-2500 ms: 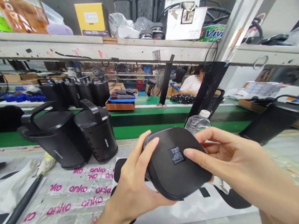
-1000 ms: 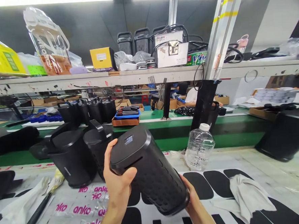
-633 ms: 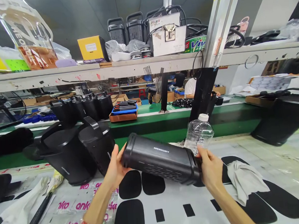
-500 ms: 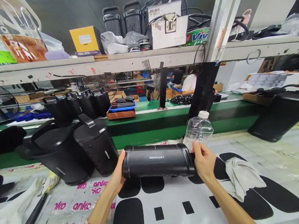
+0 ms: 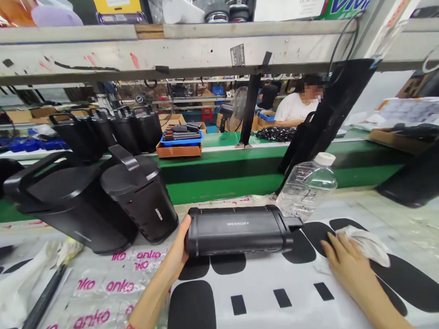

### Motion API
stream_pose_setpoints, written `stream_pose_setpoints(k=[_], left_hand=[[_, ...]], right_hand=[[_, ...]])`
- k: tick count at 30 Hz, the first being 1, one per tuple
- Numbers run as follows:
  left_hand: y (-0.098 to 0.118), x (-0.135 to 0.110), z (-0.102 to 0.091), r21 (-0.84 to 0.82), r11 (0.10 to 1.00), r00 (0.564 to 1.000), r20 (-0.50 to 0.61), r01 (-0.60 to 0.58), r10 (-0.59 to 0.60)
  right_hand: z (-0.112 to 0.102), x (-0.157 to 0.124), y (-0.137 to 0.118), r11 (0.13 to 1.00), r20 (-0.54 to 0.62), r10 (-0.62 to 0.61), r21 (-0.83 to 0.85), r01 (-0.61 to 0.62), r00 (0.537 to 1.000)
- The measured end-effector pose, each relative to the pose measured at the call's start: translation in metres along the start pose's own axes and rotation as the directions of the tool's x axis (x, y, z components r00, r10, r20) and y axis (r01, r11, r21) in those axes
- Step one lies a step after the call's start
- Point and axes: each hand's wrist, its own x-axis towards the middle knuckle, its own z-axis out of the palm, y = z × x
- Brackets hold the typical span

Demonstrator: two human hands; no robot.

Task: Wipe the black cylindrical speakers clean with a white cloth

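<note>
A black portable speaker (image 5: 240,231) marked MERKURY lies on its side above the white sheet, its carry handle (image 5: 294,223) at the right end. My left hand (image 5: 179,246) grips the speaker's left end. To the right, my right hand (image 5: 344,258) is down at a crumpled white cloth (image 5: 368,247), its fingers spread over the cloth's left edge; whether they press on it I cannot tell. Two more black speakers, a larger one (image 5: 76,203) and a smaller one (image 5: 141,196), stand upright at the left.
A clear plastic bottle (image 5: 305,186) with a white cap stands behind the speaker. Black rounded cut-out pieces (image 5: 191,312) lie on the sheet. At the left is a black-handled brush-like tool (image 5: 38,309). A shelf (image 5: 197,49) crosses above; a person (image 5: 293,105) sits beyond.
My right hand has let go of the speaker's right end and moved right to the white cloth. My left hand still holds the speaker. The view has tipped downward.
</note>
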Motion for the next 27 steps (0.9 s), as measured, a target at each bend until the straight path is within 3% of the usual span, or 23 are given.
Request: stream_pose_setpoints(k=[3, 5, 7, 8, 9, 10, 11, 12, 14, 16, 18, 21, 23, 26, 27], left_hand=[[-0.001, 0.002, -0.002, 0.000, 1.000, 1.000, 0.012, -0.013, 0.013], [-0.002, 0.002, -0.002, -0.003, 1.000, 1.000, 0.015, -0.019, 0.019], [-0.001, 0.000, -0.002, -0.005, 1.000, 1.000, 0.015, -0.020, 0.020], [-0.001, -0.001, -0.002, -0.005, 1.000, 1.000, 0.015, -0.022, 0.022], [-0.001, -0.001, -0.001, -0.004, 1.000, 0.999, 0.016, -0.028, 0.029], [-0.001, -0.002, -0.001, -0.003, 0.999, 0.999, 0.018, -0.040, 0.040], [-0.001, -0.002, -0.001, -0.001, 0.998, 0.998, 0.020, -0.057, 0.057], [-0.002, -0.002, -0.002, 0.002, 0.997, 0.997, 0.022, -0.078, 0.077], [-0.004, -0.001, -0.003, 0.009, 0.993, 0.993, 0.022, -0.118, 0.118], [-0.006, 0.001, -0.002, 0.015, 0.989, 0.989, 0.016, -0.150, 0.150], [-0.009, 0.002, -0.001, 0.013, 0.984, 0.984, 0.012, -0.179, 0.179], [-0.009, 0.001, 0.003, 0.008, 0.977, 0.977, 0.014, -0.213, 0.213], [-0.008, 0.000, 0.003, 0.013, 0.975, 0.975, 0.019, -0.223, 0.223], [-0.005, -0.001, 0.001, 0.032, 0.976, 0.976, 0.026, -0.215, 0.214], [-0.005, -0.001, 0.001, 0.040, 0.978, 0.979, 0.025, -0.205, 0.204]], right_hand=[[-0.018, 0.005, 0.012, 0.997, -0.007, 0.055, 0.054, -0.055, 0.998], [-0.048, 0.004, -0.006, 0.981, -0.043, 0.166, 0.107, -0.160, 0.985], [-0.077, -0.003, -0.042, 0.927, -0.125, 0.271, 0.302, -0.224, 0.954], [-0.087, -0.009, -0.064, 0.884, -0.196, 0.235, 0.449, -0.126, 0.952], [-0.093, -0.014, -0.086, 0.835, -0.242, 0.118, 0.548, 0.036, 0.963], [-0.093, -0.019, -0.108, 0.803, -0.236, -0.085, 0.558, 0.207, 0.968], [-0.088, -0.022, -0.127, 0.780, -0.217, -0.304, 0.503, 0.373, 0.928], [-0.080, -0.024, -0.145, 0.744, -0.179, -0.493, 0.420, 0.520, 0.851], [-0.057, -0.026, -0.174, 0.683, -0.153, -0.679, 0.226, 0.695, 0.718], [-0.038, -0.029, -0.197, 0.656, -0.189, -0.725, 0.104, 0.747, 0.663], [-0.028, -0.038, -0.219, 0.617, -0.232, -0.748, 0.104, 0.780, 0.622], [-0.031, -0.064, -0.248, 0.467, -0.230, -0.834, 0.192, 0.863, 0.502], [-0.036, -0.077, -0.254, 0.385, -0.193, -0.881, 0.236, 0.892, 0.432], [-0.040, -0.077, -0.232, 0.365, -0.166, -0.895, 0.263, 0.893, 0.415], [-0.041, -0.073, -0.218, 0.402, -0.173, -0.870, 0.291, 0.868, 0.461]])
